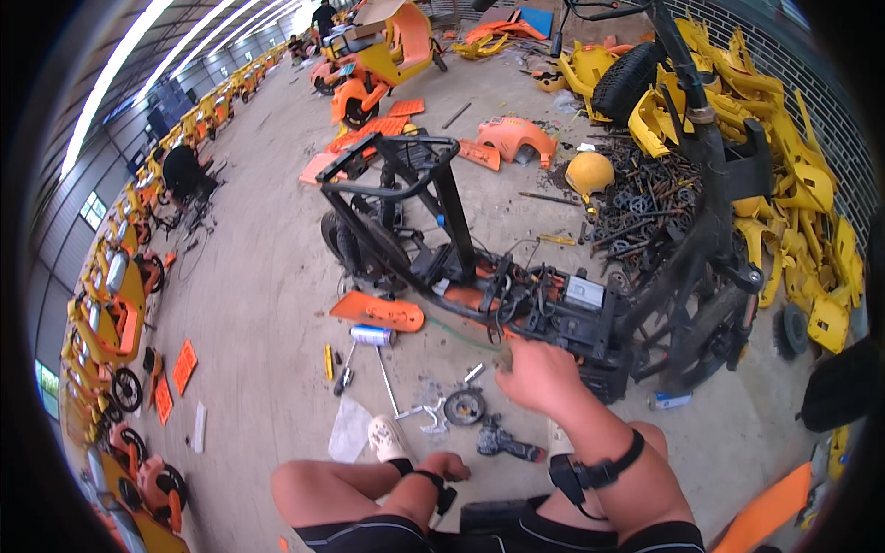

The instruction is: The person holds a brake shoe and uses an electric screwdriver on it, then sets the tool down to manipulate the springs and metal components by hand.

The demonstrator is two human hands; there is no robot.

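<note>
A stripped black scooter frame (415, 276) stands before me, its wiring and a silver box (585, 290) exposed on the floor section. My right hand (536, 373) reaches to the frame's near lower edge, fingers bent; what lies under them is hidden. Low between my knees, my left hand (449, 466) hangs with fingers curled, nothing visible in it. On the floor between my feet lie a dark cordless power tool (508, 444), a round black wheel-like part (464, 406) and a silver metal bracket (434, 417). A T-handled metal tool (388, 383) lies left of them.
Beyond the frame are a heap of dark metal parts (643, 207) and piled yellow plastic panels (795, 166) along the brick wall. An orange panel (377, 311) and a spray can (373, 336) lie nearby. A person (183, 173) crouches at far left beside a row of scooters (124, 297).
</note>
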